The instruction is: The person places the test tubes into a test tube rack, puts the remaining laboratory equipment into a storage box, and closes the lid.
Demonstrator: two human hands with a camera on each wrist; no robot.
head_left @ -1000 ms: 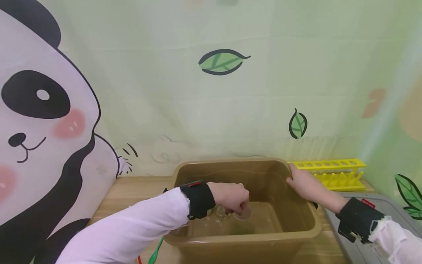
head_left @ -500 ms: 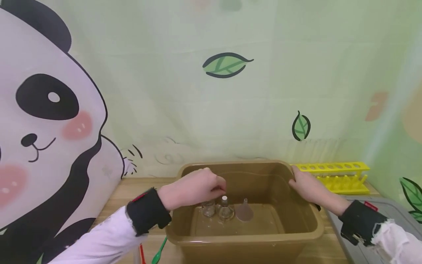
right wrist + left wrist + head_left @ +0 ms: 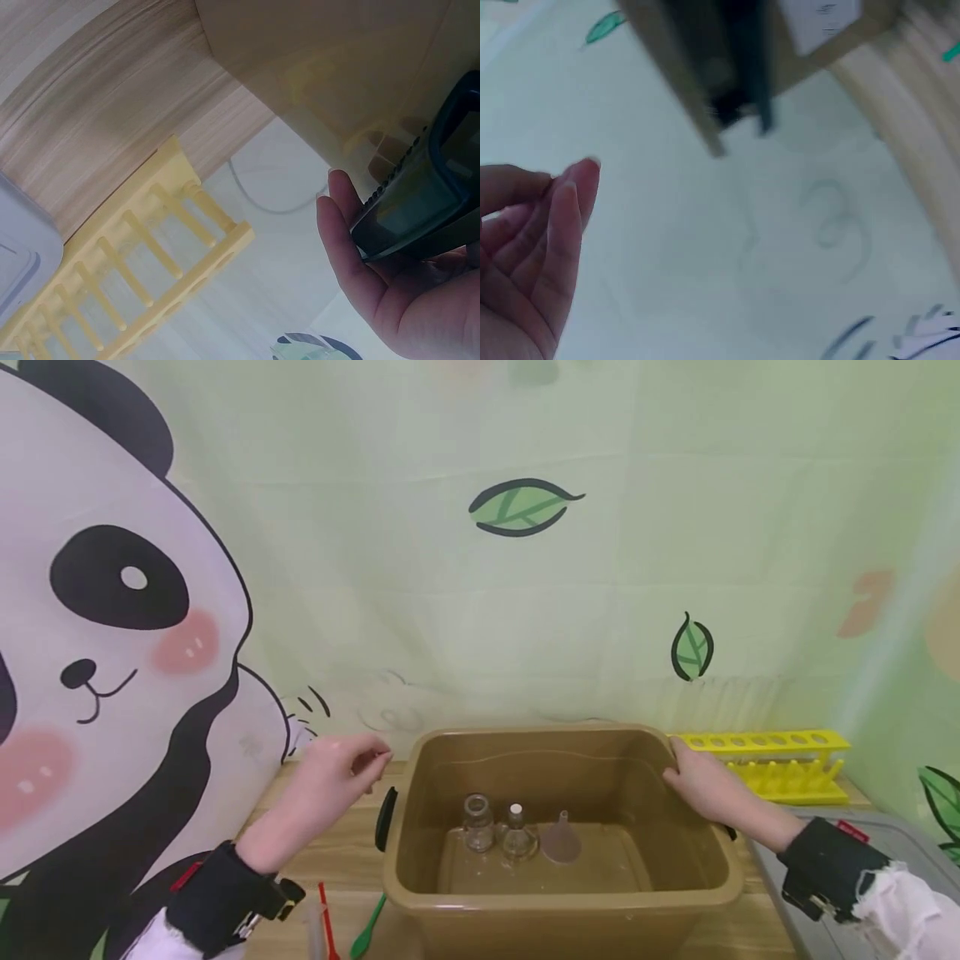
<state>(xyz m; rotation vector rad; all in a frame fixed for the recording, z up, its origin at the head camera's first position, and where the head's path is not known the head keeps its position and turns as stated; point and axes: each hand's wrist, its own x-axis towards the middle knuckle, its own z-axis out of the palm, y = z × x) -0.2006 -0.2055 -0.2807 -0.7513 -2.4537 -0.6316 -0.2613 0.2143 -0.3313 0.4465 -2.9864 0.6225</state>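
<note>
A leaf-printed cloth [image 3: 420, 635] hung behind. At lower centre stood the brown tub [image 3: 562, 902], containing glassware [image 3: 478, 825] and a funnel [image 3: 561, 845]. The left hand [image 3: 326, 785] had withdrawn toward lower left, fingertips close together, apparently empty, leaving the glassware unheld; the right hand [image 3: 702, 787] gripped the tub's side.

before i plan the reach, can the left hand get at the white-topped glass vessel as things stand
Probably yes: the left hand looks empty, and nothing covers the white-topped glass vessel in the open brown tub. The hand would likely need to pass over the left rim.
</note>
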